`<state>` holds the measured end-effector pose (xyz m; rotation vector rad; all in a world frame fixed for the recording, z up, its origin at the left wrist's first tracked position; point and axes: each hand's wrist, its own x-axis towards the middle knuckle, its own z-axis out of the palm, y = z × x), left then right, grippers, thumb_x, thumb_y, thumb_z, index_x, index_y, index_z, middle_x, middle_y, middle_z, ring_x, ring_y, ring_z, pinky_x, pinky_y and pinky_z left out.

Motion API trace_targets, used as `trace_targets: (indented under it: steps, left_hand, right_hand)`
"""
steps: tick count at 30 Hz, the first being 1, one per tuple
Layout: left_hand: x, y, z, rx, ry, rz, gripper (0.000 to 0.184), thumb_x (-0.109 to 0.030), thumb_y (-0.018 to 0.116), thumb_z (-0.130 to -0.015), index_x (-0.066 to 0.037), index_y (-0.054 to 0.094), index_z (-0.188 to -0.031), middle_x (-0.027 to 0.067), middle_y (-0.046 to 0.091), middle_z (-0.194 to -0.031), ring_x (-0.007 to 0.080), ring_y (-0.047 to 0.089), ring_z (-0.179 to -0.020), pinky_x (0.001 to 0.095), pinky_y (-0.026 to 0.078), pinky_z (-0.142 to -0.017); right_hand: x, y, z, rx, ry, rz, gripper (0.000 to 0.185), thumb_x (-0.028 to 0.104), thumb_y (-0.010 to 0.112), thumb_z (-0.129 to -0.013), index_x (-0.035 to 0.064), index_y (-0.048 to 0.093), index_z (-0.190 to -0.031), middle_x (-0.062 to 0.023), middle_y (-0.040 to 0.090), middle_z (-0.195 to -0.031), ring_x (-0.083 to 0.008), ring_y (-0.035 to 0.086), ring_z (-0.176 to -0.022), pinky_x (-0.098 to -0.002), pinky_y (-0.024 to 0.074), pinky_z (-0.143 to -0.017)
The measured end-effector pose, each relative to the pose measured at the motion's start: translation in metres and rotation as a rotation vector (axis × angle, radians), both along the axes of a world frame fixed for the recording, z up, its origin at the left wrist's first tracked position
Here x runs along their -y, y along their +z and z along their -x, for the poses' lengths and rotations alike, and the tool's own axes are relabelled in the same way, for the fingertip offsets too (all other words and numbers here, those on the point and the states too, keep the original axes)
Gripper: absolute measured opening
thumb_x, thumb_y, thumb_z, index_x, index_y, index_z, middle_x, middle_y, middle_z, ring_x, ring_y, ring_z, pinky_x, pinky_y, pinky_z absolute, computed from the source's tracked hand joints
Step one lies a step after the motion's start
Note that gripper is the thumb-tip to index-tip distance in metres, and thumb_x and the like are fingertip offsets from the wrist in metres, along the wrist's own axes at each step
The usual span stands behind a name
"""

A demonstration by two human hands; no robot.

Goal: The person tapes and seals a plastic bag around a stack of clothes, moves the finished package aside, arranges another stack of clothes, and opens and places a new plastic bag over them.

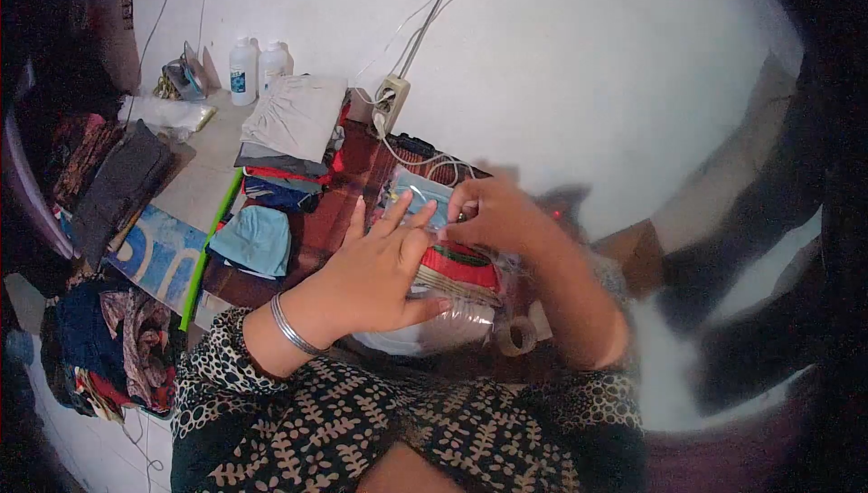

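1. Nearest to me, as I watch from a distance, is the patterned garment (362,430) of the person. Just beyond it lie a roll of tape (517,336) and some clear plastic (470,316).

2. The left hand (384,271), with bangles (294,326) at its wrist, reaches forward, palm down, the fingers spread.

3. The right hand (493,213) has its fingers curled together at the right side of the packet. Perhaps they pinch its film; I cannot tell this surely.

4. The light blue packet (437,193) lies in front of both hands, beyond a red item (463,267).

5. About progress, I judge that the blue content is inside clear film, but the handling of this packet is not finished, because both hands are occupied at it. Whether it is closed, I cannot see.

6. To the left, a light blue cloth (253,240) lies folded, near a neat stack of folded clothes (294,122). A looser heap of clothes (117,339) seems not folded.

7. Farthest, I see a power strip (391,104) and two white bottles (242,72) by the wall.
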<state>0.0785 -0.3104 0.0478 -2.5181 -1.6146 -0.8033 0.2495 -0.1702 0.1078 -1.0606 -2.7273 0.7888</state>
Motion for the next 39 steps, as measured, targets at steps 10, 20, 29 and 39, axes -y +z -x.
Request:
trace_targets:
  steps: [10,20,29,39]
  left_hand:
    - [0.000,0.000,0.003,-0.002,0.000,0.010,0.077,-0.057,0.060,-0.078,0.003,0.040,-0.122,0.0217,0.029,-0.146,0.0431,0.020,-0.138,0.0681,0.014,-0.104]
    - [-0.005,0.000,0.007,0.121,-0.016,0.082,0.074,-0.054,0.057,-0.082,0.002,0.038,-0.126,0.0218,0.030,-0.146,0.0432,0.019,-0.138,0.0672,0.015,-0.104]
    - [0.002,0.021,0.013,-0.029,0.045,0.123,0.065,-0.054,0.049,-0.086,-0.013,0.044,-0.135,0.0162,0.027,-0.149,0.0384,0.018,-0.139,0.0634,0.011,-0.107]
    - [-0.006,0.035,0.000,-0.224,0.172,-0.034,0.065,-0.057,0.049,-0.085,-0.011,0.049,-0.131,0.0164,0.039,-0.142,0.0370,0.031,-0.134,0.0692,0.020,-0.101]
  right_hand:
    - [0.007,-0.020,-0.007,-0.146,-0.230,-0.492,0.045,0.042,0.075,-0.067,0.0063,0.061,-0.091,-0.0168,0.061,-0.099,-0.0353,0.058,-0.096,-0.0459,0.0457,-0.080]
    - [0.065,-0.045,-0.017,0.082,0.188,-0.814,0.055,0.041,0.053,-0.087,0.0030,0.049,-0.126,-0.0173,0.045,-0.134,-0.0352,0.040,-0.127,-0.0625,0.0277,-0.099]
    - [0.104,-0.019,-0.044,0.066,0.328,-0.500,0.062,0.049,0.051,-0.087,0.0054,0.047,-0.131,-0.0133,0.041,-0.141,-0.0308,0.032,-0.135,-0.0678,0.0143,-0.103]
    - [0.071,-0.031,-0.036,-0.030,0.032,-0.672,0.052,0.041,0.054,-0.088,0.0058,0.052,-0.127,-0.0130,0.044,-0.139,-0.0302,0.033,-0.135,-0.0644,0.0192,-0.104]
